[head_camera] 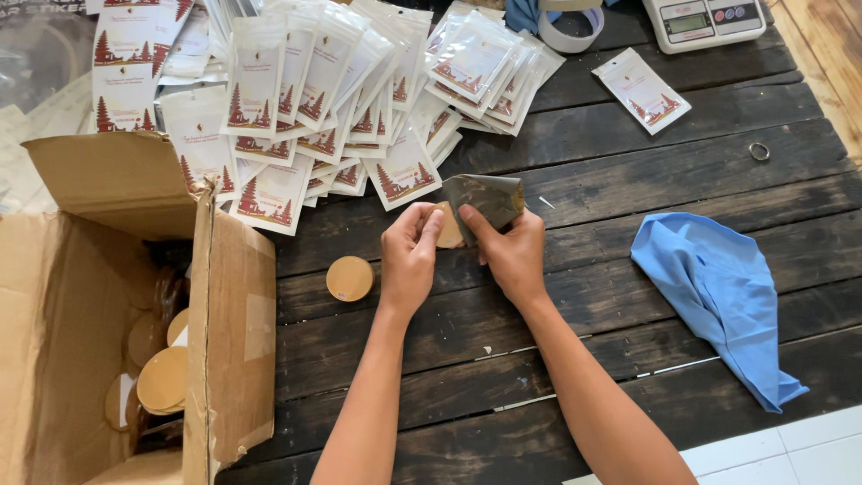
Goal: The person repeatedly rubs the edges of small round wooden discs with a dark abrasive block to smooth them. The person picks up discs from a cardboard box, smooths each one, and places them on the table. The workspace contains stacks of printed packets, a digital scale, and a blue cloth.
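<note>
My left hand (409,260) pinches a small tan wooden disc (446,227) at chest level over the dark plank table (575,296). My right hand (514,254) grips a grey-green sandpaper sheet (485,196) folded against the disc's right edge. Both hands meet at the disc. A second round tan disc (349,277) lies flat on the planks just left of my left hand.
An open cardboard box (126,314) at left holds several more discs (162,377). Several white printed pouches (332,90) are heaped at the back. A blue cloth (727,296) lies right, a metal ring (760,151) and a scale (705,20) far right, tape roll (571,27) behind.
</note>
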